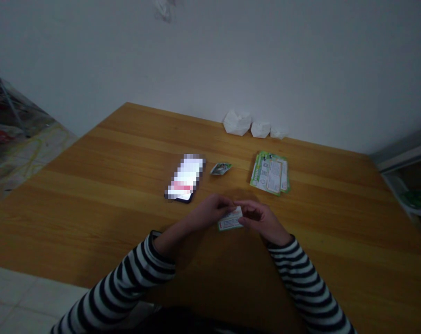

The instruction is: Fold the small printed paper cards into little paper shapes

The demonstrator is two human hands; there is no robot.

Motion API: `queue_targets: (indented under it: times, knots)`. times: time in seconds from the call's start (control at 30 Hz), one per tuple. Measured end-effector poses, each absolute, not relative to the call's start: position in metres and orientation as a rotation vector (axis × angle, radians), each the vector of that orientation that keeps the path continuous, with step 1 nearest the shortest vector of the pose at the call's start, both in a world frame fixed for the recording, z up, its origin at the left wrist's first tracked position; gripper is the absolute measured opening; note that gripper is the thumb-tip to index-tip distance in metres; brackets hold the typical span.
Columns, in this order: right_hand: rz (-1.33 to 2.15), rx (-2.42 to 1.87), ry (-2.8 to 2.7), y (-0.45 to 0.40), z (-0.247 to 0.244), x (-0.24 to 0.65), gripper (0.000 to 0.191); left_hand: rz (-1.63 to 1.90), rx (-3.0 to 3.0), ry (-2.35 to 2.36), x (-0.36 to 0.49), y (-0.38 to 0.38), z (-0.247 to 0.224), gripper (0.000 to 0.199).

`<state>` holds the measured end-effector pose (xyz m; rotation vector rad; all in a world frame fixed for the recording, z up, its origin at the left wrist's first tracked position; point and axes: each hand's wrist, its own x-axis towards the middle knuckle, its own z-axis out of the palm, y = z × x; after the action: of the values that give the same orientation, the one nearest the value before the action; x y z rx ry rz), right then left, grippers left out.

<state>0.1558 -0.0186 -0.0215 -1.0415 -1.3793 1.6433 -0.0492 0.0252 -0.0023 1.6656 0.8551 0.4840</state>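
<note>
A small white printed card [231, 221] with a green edge is held over the near middle of the table. My left hand [213, 209] pinches its upper left part between thumb and fingers. At its right edge, my right hand [261, 219] grips with the thumb on the front and the fingers curled behind the top. Just beyond my hands lies a small folded paper piece [220, 169], dark and green. To the right of that rests a loose stack of green and white printed sheets [270, 172].
A lit phone [185, 177], its screen blurred, lies left of the folded paper. Three white faceted paper shapes [237, 123] stand along the wall at the back of the wooden table [102, 171]. Clutter [9, 125] covers the floor at far left.
</note>
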Motion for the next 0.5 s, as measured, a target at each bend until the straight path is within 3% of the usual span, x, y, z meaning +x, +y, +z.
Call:
queue_targets:
  times: [0.5]
  knots:
    - [1.713,-1.041,-1.399,-0.0173,-0.0182,0.1646,0.044,0.51,1.716,0.872,-0.0507,0.0258,0.0054,0.028]
